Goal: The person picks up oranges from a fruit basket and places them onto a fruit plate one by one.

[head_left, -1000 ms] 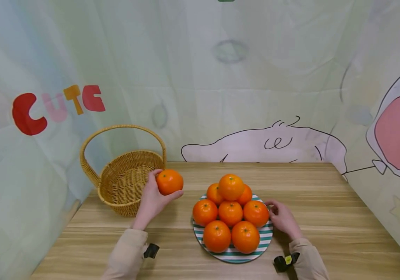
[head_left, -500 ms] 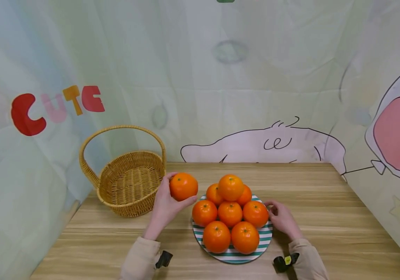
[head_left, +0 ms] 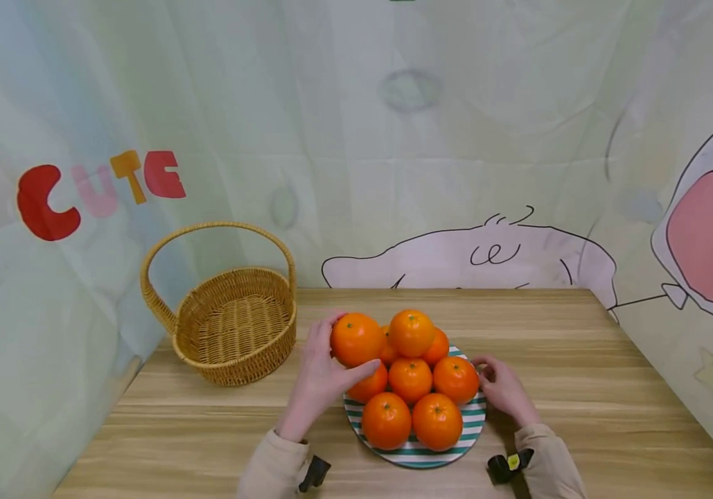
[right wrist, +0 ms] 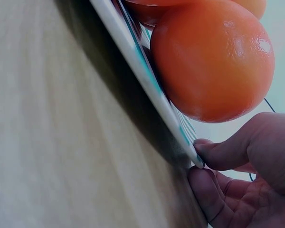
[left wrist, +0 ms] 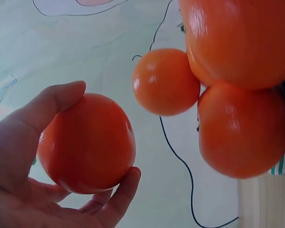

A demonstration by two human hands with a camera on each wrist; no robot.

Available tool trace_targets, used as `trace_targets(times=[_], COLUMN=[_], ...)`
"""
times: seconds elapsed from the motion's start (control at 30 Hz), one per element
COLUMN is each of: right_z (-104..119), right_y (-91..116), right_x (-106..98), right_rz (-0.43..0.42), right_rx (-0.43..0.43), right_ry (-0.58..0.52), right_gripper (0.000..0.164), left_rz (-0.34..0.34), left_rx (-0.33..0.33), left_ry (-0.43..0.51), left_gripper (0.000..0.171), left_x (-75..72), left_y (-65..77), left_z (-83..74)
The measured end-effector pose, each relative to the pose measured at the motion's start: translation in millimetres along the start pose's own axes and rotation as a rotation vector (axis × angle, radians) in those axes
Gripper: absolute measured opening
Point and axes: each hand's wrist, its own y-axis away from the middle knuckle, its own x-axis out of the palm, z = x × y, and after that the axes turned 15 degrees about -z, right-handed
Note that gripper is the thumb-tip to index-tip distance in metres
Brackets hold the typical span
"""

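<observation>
My left hand [head_left: 321,371] grips an orange [head_left: 356,339] between thumb and fingers, above the left side of the plate. In the left wrist view, that held orange [left wrist: 88,142] stands apart from the piled fruit. Several more oranges [head_left: 386,421] sit heaped on a plate [head_left: 418,457] with green and white stripes, one orange [head_left: 411,333] on top. At the plate's right edge is my right hand [head_left: 506,391]. In the right wrist view its thumb and fingers [right wrist: 206,190] pinch the plate's rim [right wrist: 166,109], close beside an orange [right wrist: 213,61].
A wicker basket [head_left: 238,374] with a tall arched handle stands at the back left of the wooden table [head_left: 556,326]; its inside shows bare weave. A printed cloth [head_left: 356,173] hangs behind the table.
My left hand has carried its orange rightward, from beside the basket to over the plate's left side. My right hand has stayed at the plate's edge.
</observation>
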Motion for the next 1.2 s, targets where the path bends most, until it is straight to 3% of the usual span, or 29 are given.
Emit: trace_targets(times=[0.2, 0.43, 1.2], right_z=[-0.4, 0.4, -0.1], right_y=[-0.8, -1.3, -1.1], right_x=[-1.3, -1.1, -0.3], right_rz=[-0.001, 0.002, 0.008], right_rx=[-0.008, -0.011, 0.008], right_ry=[0.0, 0.015, 0.019], right_gripper=[0.03, 0.029, 0.029], left_rz=[0.073, 0.109, 0.262], left_rx=[-0.027, -0.005, -0.006], left_ry=[0.053, 0.097, 0.026], left_gripper=[0.081, 0.082, 0.082], left_x=[8.9, 18.6, 36.5], left_y=[9.4, 17.6, 31.1], left_z=[-8.4, -12.5, -14.3])
